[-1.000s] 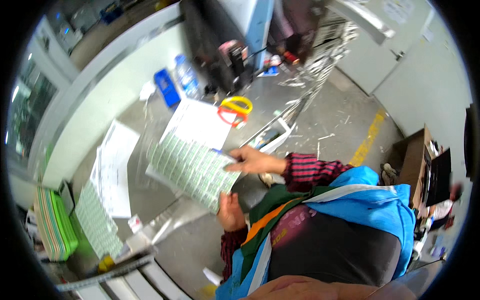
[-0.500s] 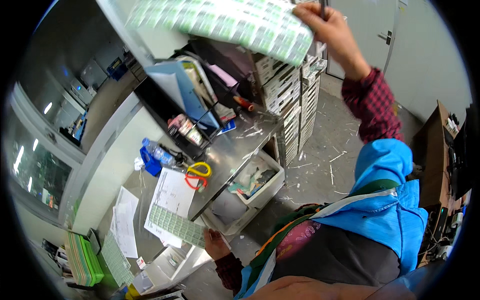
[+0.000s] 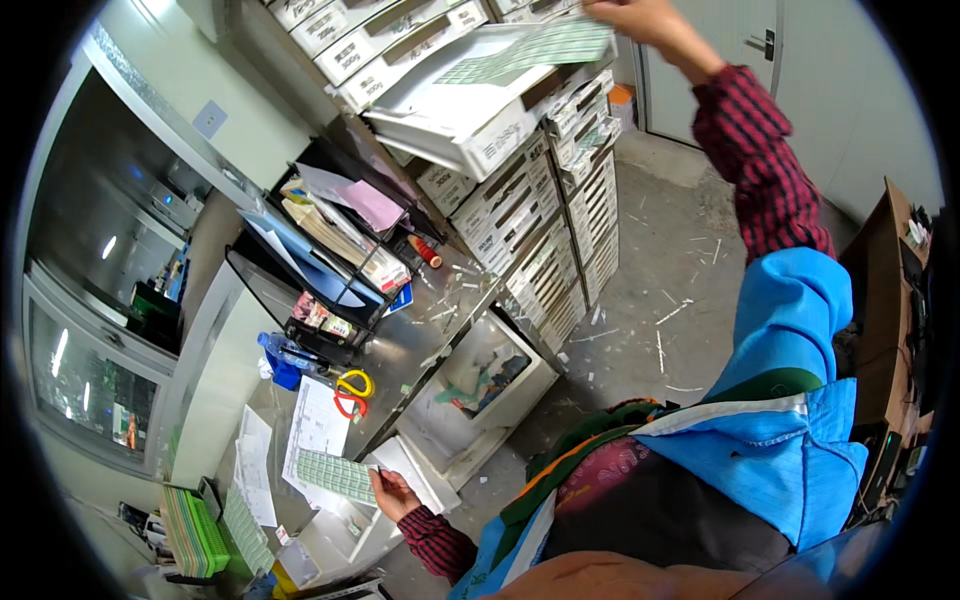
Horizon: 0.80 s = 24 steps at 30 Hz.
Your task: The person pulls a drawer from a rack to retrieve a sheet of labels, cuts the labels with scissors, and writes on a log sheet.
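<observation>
At the top edge, my right hand (image 3: 655,28) is closed on the end of a green-and-white printed sheet (image 3: 540,52); its fingertips are partly cut off by the picture's edge. The sheet reaches over a pulled-out white drawer (image 3: 445,140) in the tall stack. Low on the left, my left hand (image 3: 396,494) pinches a smaller green-and-white sheet (image 3: 335,475) by one end. That sheet hangs above white printed papers (image 3: 318,415) on the metal worktop (image 3: 415,345). Scissors with yellow and red handles (image 3: 352,393) lie beside those papers.
Stacked labelled drawers (image 3: 530,220) stand beyond the worktop. A black file rack (image 3: 340,265) holds folders. Below the worktop, an open white bin (image 3: 465,400) contains scraps. Green trays (image 3: 195,535) are at lower left. Paper strips litter the floor (image 3: 650,260).
My view has shifted, bringing the pulled-out drawer into sight. My right hand has carried its sheet over that drawer. My left hand still holds the smaller sheet above the papers.
</observation>
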Motion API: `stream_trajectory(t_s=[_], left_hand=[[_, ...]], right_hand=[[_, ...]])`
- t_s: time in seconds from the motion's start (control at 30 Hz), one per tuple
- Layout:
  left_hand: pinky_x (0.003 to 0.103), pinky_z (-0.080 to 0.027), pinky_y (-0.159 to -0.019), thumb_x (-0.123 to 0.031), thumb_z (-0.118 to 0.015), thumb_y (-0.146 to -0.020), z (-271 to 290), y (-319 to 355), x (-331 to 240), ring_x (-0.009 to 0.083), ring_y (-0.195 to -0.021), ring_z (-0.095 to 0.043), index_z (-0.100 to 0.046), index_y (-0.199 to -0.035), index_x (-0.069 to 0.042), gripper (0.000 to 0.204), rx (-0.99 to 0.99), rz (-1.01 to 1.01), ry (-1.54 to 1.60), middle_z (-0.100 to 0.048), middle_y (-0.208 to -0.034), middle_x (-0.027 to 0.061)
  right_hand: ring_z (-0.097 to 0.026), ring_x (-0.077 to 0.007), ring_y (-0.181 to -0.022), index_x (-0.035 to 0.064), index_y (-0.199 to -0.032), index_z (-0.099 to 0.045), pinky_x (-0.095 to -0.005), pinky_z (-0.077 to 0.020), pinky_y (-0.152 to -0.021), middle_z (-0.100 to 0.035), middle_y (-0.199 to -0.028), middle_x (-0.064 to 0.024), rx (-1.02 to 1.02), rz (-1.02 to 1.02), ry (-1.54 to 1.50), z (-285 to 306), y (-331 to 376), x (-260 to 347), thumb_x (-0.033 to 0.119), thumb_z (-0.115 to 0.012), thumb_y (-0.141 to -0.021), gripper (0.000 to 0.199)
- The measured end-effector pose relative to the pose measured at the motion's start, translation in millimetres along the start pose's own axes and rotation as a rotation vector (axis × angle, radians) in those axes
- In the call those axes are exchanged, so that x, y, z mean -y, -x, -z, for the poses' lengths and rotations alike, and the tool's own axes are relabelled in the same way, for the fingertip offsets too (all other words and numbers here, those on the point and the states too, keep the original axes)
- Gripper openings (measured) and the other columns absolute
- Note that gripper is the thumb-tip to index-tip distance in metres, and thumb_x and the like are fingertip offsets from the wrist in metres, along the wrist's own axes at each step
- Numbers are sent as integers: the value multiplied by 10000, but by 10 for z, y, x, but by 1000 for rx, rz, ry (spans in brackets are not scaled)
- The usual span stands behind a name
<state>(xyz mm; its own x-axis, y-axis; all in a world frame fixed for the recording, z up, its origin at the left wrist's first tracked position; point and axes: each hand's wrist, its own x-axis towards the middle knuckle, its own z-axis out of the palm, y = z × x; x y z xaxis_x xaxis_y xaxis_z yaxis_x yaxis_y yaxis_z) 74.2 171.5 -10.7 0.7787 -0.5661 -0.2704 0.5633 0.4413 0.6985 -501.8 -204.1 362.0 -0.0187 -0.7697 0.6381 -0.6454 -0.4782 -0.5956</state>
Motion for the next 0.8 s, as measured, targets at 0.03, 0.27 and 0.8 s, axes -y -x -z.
stream_trajectory(t_s=[0.03, 0.27, 0.8], left_hand=[[204, -547, -580, -130, -684, -861, -90, -38, 41, 80, -649, -609, -604, -895, -52, 117, -5, 8, -1, -638, -769, 14], [232, -548, -581, -228, -648, -893, 366, -114, 8, 115, -687, -623, -603, -1004, -54, 210, 3, -5, 19, -650, -851, 29], [308, -466, -862, 83, -577, -789, 276, 566, -1290, 224, -973, -606, -678, -1025, -21, 277, -405, -1220, -1030, -639, -1043, 98]], right_hand=[[-654, -150, -729, 29, -972, -704, -299, -500, -614, -694, -820, -83, -36, 196, 122, -124, -257, -258, 371, -665, -846, 367], [-584, -214, -615, 16, -973, -681, -313, -462, -566, -670, -786, -97, -346, 599, 115, -446, -197, 225, 290, -587, -851, 314], [-547, -72, -577, -34, -1006, -647, -208, -424, -516, -643, -766, -59, 1110, 150, -1035, -2473, 2022, 1476, 284, -451, -1001, 373]])
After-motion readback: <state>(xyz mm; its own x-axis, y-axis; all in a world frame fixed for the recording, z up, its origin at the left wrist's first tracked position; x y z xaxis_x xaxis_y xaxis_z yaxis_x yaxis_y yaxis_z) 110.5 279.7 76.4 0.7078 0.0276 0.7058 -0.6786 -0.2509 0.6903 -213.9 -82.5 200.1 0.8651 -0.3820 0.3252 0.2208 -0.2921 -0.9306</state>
